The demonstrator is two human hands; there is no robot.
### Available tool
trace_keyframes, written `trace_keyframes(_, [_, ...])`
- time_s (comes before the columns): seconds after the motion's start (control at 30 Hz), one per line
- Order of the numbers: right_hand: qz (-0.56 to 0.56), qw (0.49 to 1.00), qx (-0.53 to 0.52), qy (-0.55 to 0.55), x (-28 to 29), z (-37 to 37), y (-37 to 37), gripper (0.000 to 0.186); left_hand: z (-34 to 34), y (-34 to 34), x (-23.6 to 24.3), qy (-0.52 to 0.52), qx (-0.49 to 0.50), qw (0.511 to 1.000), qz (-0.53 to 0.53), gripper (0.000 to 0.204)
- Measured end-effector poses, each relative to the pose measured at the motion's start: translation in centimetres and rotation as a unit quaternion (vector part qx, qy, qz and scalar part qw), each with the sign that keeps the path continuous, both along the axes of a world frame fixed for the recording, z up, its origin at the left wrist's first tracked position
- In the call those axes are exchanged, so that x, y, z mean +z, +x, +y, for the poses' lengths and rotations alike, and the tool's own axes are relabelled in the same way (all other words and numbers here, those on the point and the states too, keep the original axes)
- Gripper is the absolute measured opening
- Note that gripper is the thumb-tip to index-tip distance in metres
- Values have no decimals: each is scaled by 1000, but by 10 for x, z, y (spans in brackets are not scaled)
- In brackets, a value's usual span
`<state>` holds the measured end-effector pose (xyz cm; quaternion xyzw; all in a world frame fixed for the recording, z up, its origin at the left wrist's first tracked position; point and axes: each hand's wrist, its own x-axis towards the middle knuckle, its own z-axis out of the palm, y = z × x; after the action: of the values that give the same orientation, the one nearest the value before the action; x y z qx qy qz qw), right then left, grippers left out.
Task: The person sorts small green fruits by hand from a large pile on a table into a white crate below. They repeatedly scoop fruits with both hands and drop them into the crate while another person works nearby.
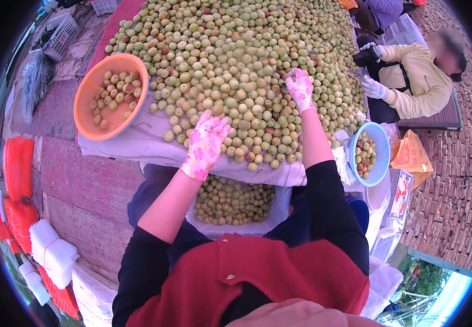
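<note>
Wearing a red vest (296, 272) over black sleeves (337, 207), the person faces a table (277, 175) draped in pale cloth (110, 146). Nearest, between the knees, a container lined with clear plastic (280, 210) is filled with round green fruit (233, 201). Past it, near the table's front edge, the left hand (206, 146), in a pink flowered glove, is at the border of a broad heap (230, 60) of similar fruit that covers most of the table; its grip is loosely spread. An orange basin (85, 101) with some fruit sits to the left, a light-blue basin (383, 158) with more to the right. Farther in, the right hand (301, 90), gloved alike, is over the heap with bent fingers; whether its grip is pinching a fruit I cannot tell. Beyond, on the right, a co-worker (424, 82) in a yellow top and white gloves holds a dark object (365, 57). Far off on the left stands a pale crate (61, 37).
</note>
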<state>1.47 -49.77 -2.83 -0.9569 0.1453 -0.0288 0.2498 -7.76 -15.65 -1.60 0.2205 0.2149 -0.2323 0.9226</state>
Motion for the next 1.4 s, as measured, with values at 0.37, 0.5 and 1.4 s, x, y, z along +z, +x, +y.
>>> trace_keyframes(0.37, [-138,936,-179,270,-10,17,-28,35,0,4,-4,-9,-99,994,-47,50])
trace_keyframes(0.5, [-60,851,140,503,15,104,-76,35,-7,1,3,-33,-91,995,33,51])
trace_keyframes(1.4, [-117,976,-62,-175,-52,-23,-103,33,4,9,6,-117,-94,988,37,39])
